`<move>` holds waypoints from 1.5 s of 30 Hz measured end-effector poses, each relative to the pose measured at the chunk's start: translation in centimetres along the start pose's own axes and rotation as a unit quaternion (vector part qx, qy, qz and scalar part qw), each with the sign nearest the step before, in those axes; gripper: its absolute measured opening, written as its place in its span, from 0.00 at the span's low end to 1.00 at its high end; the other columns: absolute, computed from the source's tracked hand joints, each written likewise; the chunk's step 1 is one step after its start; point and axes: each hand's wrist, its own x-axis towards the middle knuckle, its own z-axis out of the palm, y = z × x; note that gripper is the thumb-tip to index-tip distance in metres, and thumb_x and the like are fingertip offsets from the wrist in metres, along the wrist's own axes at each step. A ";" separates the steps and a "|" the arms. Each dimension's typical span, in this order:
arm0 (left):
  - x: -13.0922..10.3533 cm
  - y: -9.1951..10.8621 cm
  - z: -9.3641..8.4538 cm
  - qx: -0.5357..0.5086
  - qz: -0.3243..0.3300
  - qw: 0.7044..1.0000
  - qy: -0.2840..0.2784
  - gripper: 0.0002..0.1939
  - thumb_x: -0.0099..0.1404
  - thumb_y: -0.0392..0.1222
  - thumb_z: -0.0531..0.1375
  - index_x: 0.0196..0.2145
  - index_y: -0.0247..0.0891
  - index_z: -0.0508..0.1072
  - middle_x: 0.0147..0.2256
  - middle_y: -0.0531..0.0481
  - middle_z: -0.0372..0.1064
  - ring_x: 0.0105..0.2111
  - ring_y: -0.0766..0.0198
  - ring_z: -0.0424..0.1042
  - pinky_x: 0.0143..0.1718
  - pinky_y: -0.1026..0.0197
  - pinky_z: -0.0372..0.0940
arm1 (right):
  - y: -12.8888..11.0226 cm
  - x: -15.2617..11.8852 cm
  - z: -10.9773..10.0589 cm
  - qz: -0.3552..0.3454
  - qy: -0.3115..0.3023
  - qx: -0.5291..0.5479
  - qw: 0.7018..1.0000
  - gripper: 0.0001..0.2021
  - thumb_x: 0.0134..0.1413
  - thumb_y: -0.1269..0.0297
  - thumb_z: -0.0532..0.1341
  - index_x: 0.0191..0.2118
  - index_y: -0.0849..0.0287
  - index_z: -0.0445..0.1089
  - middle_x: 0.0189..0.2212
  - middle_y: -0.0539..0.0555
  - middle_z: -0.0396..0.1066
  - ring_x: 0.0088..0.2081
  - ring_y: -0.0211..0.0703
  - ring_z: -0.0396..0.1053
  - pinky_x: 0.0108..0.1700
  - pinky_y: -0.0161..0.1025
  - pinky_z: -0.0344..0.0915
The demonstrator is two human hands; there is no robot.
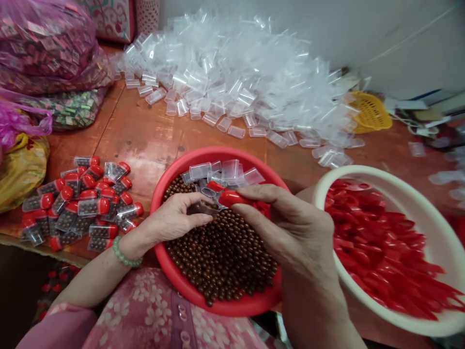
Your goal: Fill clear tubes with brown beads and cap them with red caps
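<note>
Over a red basin (pixel 174 276) of small brown beads (pixel 225 257), my left hand (pixel 174 220) pinches a small clear tube filled with beads (pixel 203 208). My right hand (pixel 286 223) grips a red cap (pixel 232 198) and holds it against the tube's end. Several empty clear tubes (pixel 225 172) lie on the beads at the basin's far side. A green bead bracelet (pixel 123 254) circles my left wrist.
A pile of filled, red-capped tubes (pixel 83 203) lies left of the basin. A white basin (pixel 366 179) of red caps (pixel 381 242) stands on the right. A big heap of empty clear tubes (pixel 240 77) fills the back, beside a yellow basket (pixel 370 114). Pink bags (pixel 47 43) sit at the left.
</note>
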 end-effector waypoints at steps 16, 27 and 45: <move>-0.6 0.1 -0.5 -0.212 -0.022 0.974 -0.081 0.20 0.53 0.31 0.67 0.45 0.34 0.72 0.39 0.44 0.75 0.40 0.62 0.76 0.45 0.58 0.68 | 1.7 1.0 2.6 0.103 0.100 0.225 0.964 0.08 0.50 0.62 0.69 0.38 0.52 0.74 0.33 0.49 0.77 0.36 0.40 0.75 0.43 0.41 0.72; -0.6 0.4 -0.5 -0.193 -0.031 0.979 -0.058 0.23 0.52 0.35 0.69 0.47 0.33 0.71 0.40 0.44 0.75 0.41 0.61 0.76 0.48 0.57 0.68 | 2.3 1.4 2.9 0.106 0.088 0.264 0.954 0.07 0.49 0.64 0.69 0.36 0.54 0.74 0.32 0.49 0.77 0.34 0.38 0.75 0.41 0.38 0.72; -0.4 0.2 -0.4 -0.128 -0.036 0.990 -0.048 0.15 0.58 0.42 0.67 0.40 0.31 0.71 0.34 0.47 0.73 0.34 0.67 0.74 0.38 0.64 0.69 | 0.9 1.3 0.2 -0.065 -0.072 -0.035 0.995 0.07 0.57 0.67 0.63 0.41 0.56 0.75 0.36 0.54 0.77 0.37 0.43 0.74 0.41 0.42 0.71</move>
